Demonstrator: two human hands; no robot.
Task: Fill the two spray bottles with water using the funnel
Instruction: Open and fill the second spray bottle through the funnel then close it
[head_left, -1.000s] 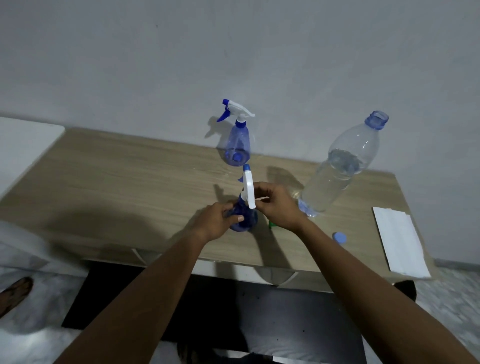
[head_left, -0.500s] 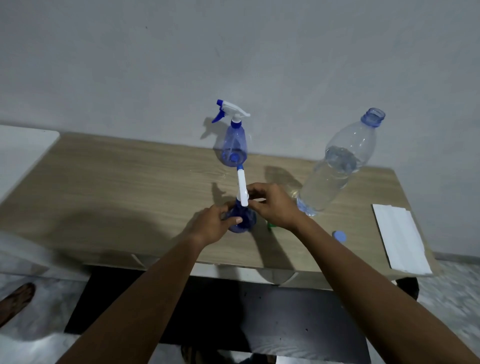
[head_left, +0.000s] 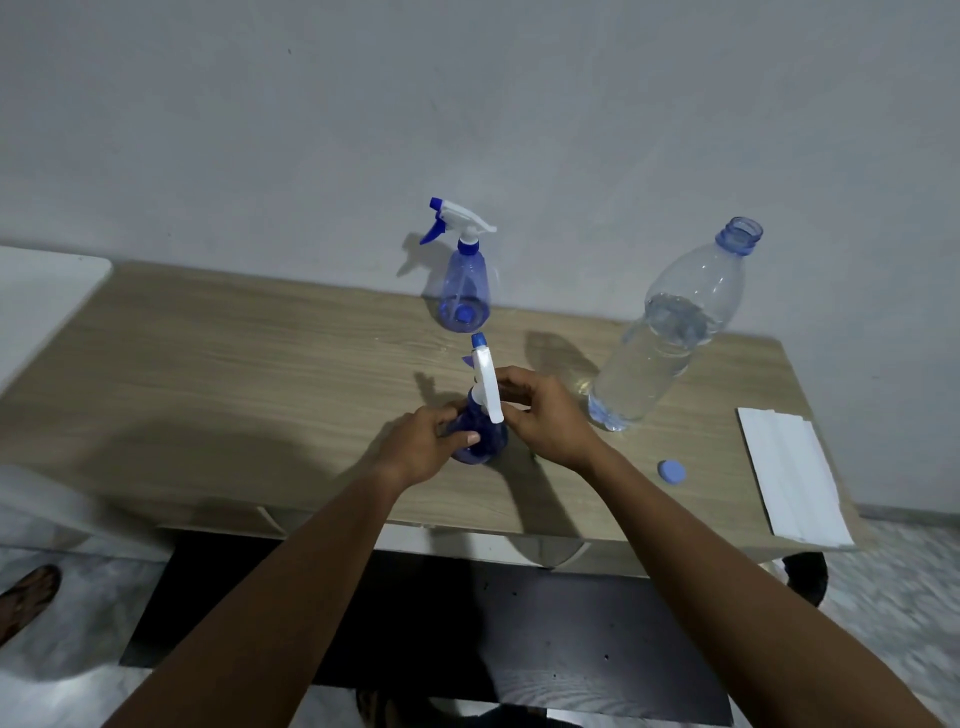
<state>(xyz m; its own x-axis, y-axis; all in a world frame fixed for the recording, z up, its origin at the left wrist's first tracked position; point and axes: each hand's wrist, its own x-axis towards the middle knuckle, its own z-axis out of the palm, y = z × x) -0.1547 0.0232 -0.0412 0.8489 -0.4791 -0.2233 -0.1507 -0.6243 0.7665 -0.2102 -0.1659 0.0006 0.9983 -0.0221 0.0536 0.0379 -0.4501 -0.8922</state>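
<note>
A blue spray bottle (head_left: 485, 441) stands near the front of the wooden table (head_left: 234, 374). My left hand (head_left: 423, 441) grips its body from the left. My right hand (head_left: 543, 415) holds its white spray head (head_left: 485, 382) at the neck. A second blue spray bottle (head_left: 464, 283), with its white and blue head on, stands upright by the wall. At the right, a large clear water bottle (head_left: 670, 338), uncapped and about half full, stands upright. A small green thing under my right hand is mostly hidden.
A blue bottle cap (head_left: 671, 472) lies on the table right of my right wrist. A folded white cloth (head_left: 789, 475) covers the table's right end. A white surface (head_left: 41, 291) adjoins the table's left end. A sandalled foot (head_left: 26, 597) shows on the floor at left.
The white spray head has turned a little between my fingers on the near bottle. Both hands stay on the bottle in the same place. The camera has shifted slightly.
</note>
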